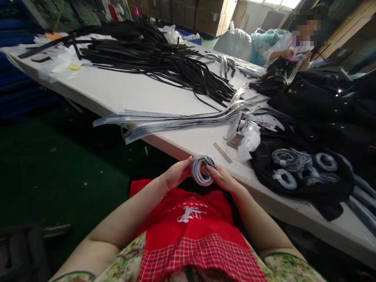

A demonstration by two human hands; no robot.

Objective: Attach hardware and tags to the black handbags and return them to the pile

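Note:
Between my two hands, just off the table's front edge, is a rolled coil of pale grey plastic strip [202, 170]. My left hand [179, 172] grips its left rim. From the other side my right hand [223, 177] pinches the coil, fingers reaching into its open centre. Beyond the coil lies a flat brown strip [222, 152], beside a small box [235, 131] with a white roll of tape or labels [249, 143]. Long flat grey strips [176, 120] stretch across the table. Several similar coils [284, 178] rest on black fabric to the right.
A large heap of black straps [164, 58] covers the far part of the white table [141, 90]. Black bags or fabric [320, 98] pile up at the right. Another person [293, 45] handles something black at the far right. Cardboard boxes [188, 15] stand behind.

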